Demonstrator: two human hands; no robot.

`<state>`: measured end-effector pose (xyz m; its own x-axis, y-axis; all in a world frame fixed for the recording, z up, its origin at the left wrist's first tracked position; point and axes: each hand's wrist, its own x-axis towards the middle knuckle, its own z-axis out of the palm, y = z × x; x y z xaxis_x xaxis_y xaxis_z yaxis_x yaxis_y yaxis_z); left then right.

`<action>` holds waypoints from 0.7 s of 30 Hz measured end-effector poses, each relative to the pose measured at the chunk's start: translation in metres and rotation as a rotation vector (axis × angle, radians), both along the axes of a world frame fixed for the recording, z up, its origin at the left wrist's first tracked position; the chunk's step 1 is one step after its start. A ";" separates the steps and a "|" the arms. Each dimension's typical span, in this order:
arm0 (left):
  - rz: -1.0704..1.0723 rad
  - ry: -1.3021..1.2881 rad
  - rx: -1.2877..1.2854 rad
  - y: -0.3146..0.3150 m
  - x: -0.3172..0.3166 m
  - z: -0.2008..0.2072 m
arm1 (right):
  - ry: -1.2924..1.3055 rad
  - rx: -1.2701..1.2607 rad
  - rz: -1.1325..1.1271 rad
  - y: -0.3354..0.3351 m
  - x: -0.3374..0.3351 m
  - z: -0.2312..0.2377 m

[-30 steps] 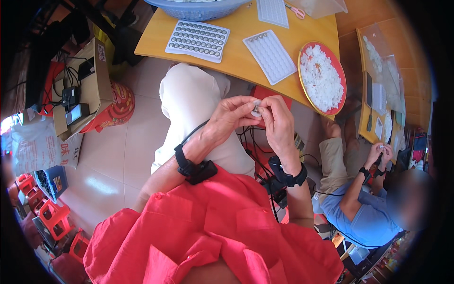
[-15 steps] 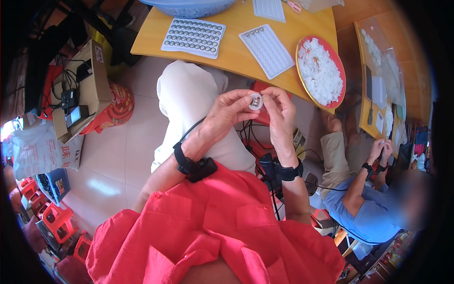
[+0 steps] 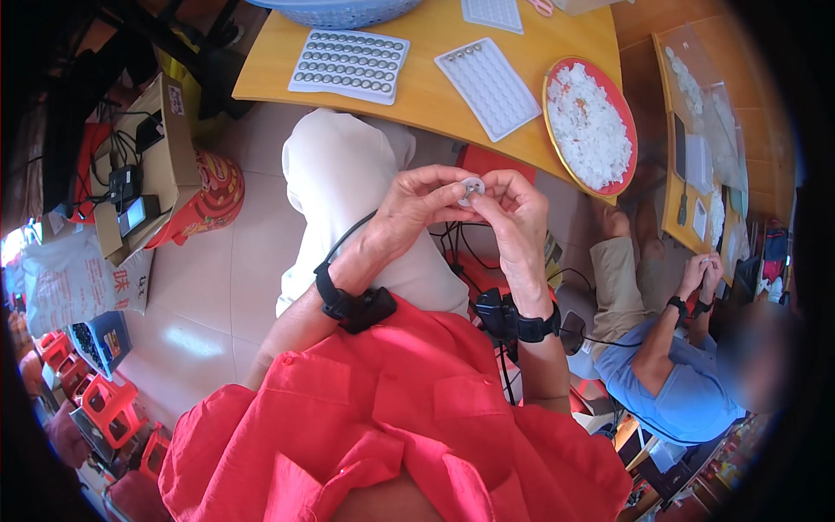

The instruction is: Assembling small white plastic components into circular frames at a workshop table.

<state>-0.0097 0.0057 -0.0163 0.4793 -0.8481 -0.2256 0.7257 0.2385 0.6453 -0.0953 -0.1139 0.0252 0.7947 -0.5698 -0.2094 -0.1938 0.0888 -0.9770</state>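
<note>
Above my lap, between both hands, is a small round white plastic disc (image 3: 472, 184) with metal parts in its middle. My left hand (image 3: 412, 207) pinches the disc's left side between thumb and fingers. On its right, my right hand (image 3: 517, 216) is closed with the thumb tip pressed at the metal middle and the fingers curled behind. Fingertips cover part of the disc, so whether a separate small piece is in the right hand cannot be seen. Both wrists wear black straps with small black devices.
On the yellow table (image 3: 426, 103) lie a white tray full of silver round cells (image 3: 350, 66), a white tray (image 3: 500, 100) with a few at one end, and a red plate (image 3: 619, 97) heaped with white plastic pieces. Cables hang below my hands. A co-worker (image 3: 670, 374) sits at right.
My right thumb has moved onto the middle of the disc, and the disc is tilted and more covered than before. The co-worker's hands have shifted slightly.
</note>
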 end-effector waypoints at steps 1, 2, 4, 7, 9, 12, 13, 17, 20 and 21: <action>0.001 -0.006 -0.002 0.001 0.000 0.000 | 0.015 0.012 -0.003 0.000 0.001 0.000; 0.001 -0.012 -0.004 0.001 0.000 0.000 | 0.030 0.024 -0.007 0.001 0.001 0.000; 0.008 -0.038 0.033 -0.001 0.000 -0.003 | -0.003 0.062 -0.031 0.001 0.005 -0.004; 0.023 -0.049 0.096 -0.003 -0.002 -0.001 | -0.038 0.083 -0.046 0.000 0.004 -0.014; 0.026 -0.032 0.122 -0.003 -0.001 0.000 | -0.038 0.066 -0.043 0.000 0.003 -0.016; 0.035 0.072 -0.011 0.003 0.001 0.000 | -0.071 0.092 -0.031 0.004 0.003 -0.009; 0.021 0.087 -0.012 0.003 0.003 0.001 | -0.067 0.095 -0.023 0.005 0.003 -0.003; -0.017 0.179 -0.088 0.003 0.005 0.000 | -0.061 0.120 -0.041 0.007 0.000 0.003; -0.023 0.249 -0.119 0.004 0.008 0.002 | -0.114 0.049 -0.064 0.007 0.000 0.008; -0.024 0.248 -0.120 0.003 0.008 0.002 | -0.114 0.048 -0.064 0.007 -0.002 0.008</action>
